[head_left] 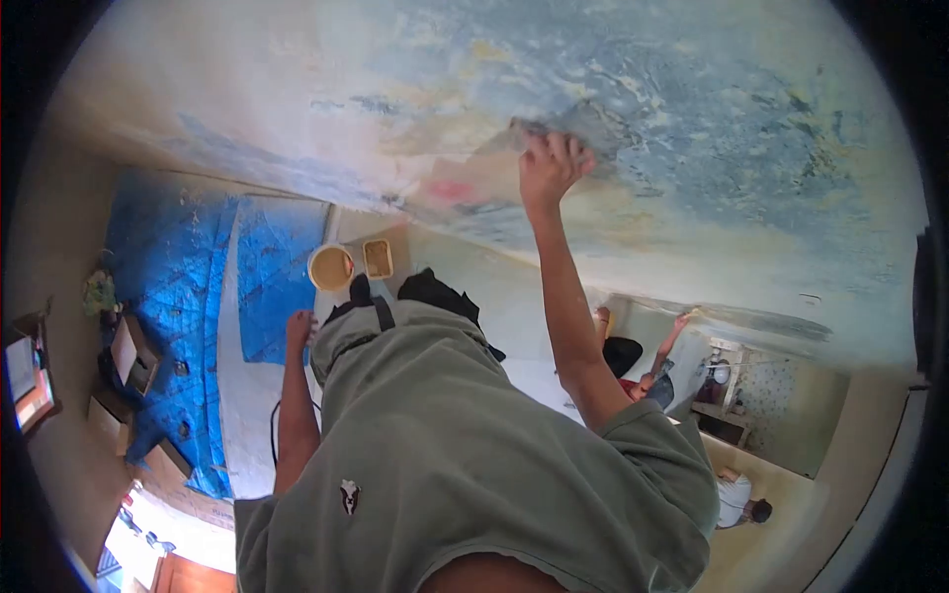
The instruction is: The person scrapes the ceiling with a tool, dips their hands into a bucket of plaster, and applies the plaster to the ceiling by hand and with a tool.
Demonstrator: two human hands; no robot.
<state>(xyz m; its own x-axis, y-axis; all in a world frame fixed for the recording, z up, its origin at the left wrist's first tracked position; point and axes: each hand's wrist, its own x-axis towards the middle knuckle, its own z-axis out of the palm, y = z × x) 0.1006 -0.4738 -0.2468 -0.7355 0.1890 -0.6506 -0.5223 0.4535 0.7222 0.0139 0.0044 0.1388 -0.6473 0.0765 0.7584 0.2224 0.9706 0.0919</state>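
Observation:
My right hand (556,170) is raised against the wall (692,119), its fingers bent over a thin dark flat piece (532,127). The piece lies against the surface and is partly hidden by my fingers, so its kind does not show clearly. Patchy blue-grey, white and yellowish coating covers the wall around it, with a pinkish spot (452,190) to the left. Down beside my thigh hangs my left hand (301,326), small and partly turned away, its fingers loosely apart with nothing visible in them.
Near my feet stand a round bucket (331,268) and a rectangular tub (378,259), both with tan contents. Blue tarp (168,267) spreads on the left, with open boxes (133,356) by it. At right, one person (647,385) reaches to the wall; another person (733,499) is lower.

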